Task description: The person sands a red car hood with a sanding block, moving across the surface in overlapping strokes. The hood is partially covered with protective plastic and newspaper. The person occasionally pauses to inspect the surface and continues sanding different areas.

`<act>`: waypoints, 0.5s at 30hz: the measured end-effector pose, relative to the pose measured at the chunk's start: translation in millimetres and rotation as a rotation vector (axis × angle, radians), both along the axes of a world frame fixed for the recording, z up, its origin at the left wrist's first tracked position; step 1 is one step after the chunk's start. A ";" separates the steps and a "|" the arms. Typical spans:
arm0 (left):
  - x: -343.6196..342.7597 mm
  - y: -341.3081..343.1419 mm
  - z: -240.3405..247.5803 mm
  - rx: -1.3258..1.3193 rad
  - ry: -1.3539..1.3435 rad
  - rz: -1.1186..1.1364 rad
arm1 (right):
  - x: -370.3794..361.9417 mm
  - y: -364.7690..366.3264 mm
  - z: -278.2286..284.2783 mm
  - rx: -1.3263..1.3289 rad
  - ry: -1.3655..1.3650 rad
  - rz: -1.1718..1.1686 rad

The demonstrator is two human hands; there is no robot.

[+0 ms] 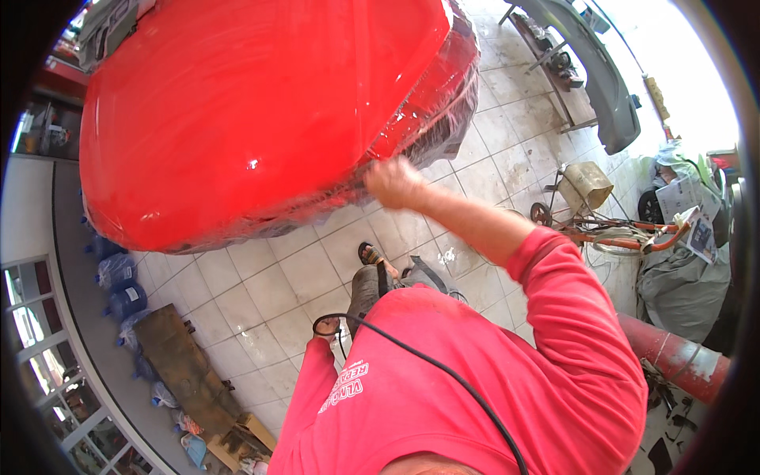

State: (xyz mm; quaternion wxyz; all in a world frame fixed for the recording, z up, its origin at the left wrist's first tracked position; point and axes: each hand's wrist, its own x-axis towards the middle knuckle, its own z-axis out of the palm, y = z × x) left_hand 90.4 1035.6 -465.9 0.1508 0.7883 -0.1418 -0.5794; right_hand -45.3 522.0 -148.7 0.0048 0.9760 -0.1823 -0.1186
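A glossy red car hood (261, 103) fills the upper left, with clear plastic film (443, 111) draped along its right and near edges. My right hand (393, 184) is at the hood's near right corner, over the film. Its fingers are curled and slightly blurred; whatever they may hold is hidden. Low by my left side, my left hand (326, 325) is closed around a black hose or cable (427, 360). The line makes a loop at that hand and runs up across my red shirt toward the right shoulder.
A grey bumper (606, 79) rests on a rack at the upper right. Below it stand an orange-framed cycle (633, 235), a grey cover and a red cylinder (673, 356). Blue water jugs (125, 301) and a worn wooden board (186, 368) line the left wall.
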 end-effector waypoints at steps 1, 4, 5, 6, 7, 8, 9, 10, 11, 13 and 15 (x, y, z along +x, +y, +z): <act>2.3 4.6 0.8 -0.102 -0.069 -0.122 | -16.7 35.0 -41.0 0.055 0.052 0.036; 11.4 -7.6 7.4 -0.391 -0.347 -0.393 | -84.3 98.3 -102.6 0.425 0.145 -0.333; 5.7 -24.1 25.5 -0.269 -0.310 -0.232 | -108.0 112.5 -116.2 0.502 0.118 -0.507; -0.7 -45.5 61.2 -0.136 -0.266 -0.082 | -136.0 129.5 -128.3 0.588 0.096 -0.691; -5.0 -34.4 68.9 -0.162 -0.276 -0.059 | -166.1 141.4 -127.2 0.700 0.068 -0.802; -8.1 -29.0 74.3 -0.204 -0.287 -0.041 | -201.9 156.0 -136.0 0.706 0.044 -0.899; -10.7 -22.7 80.5 -0.255 -0.299 -0.030 | -247.7 171.9 -155.0 0.697 -0.013 -0.944; -14.2 -10.9 82.4 -0.219 -0.312 -0.059 | -288.1 189.6 -167.0 0.689 -0.047 -1.008; -17.5 2.3 79.9 -0.182 -0.324 -0.082 | -325.1 210.0 -170.3 0.678 -0.112 -1.154; -25.7 21.7 80.2 -0.074 -0.314 -0.155 | -391.4 250.1 -174.4 0.646 -0.218 -1.312; -38.4 35.5 85.1 0.071 -0.272 -0.244 | -445.6 285.0 -171.5 0.854 -0.311 -1.499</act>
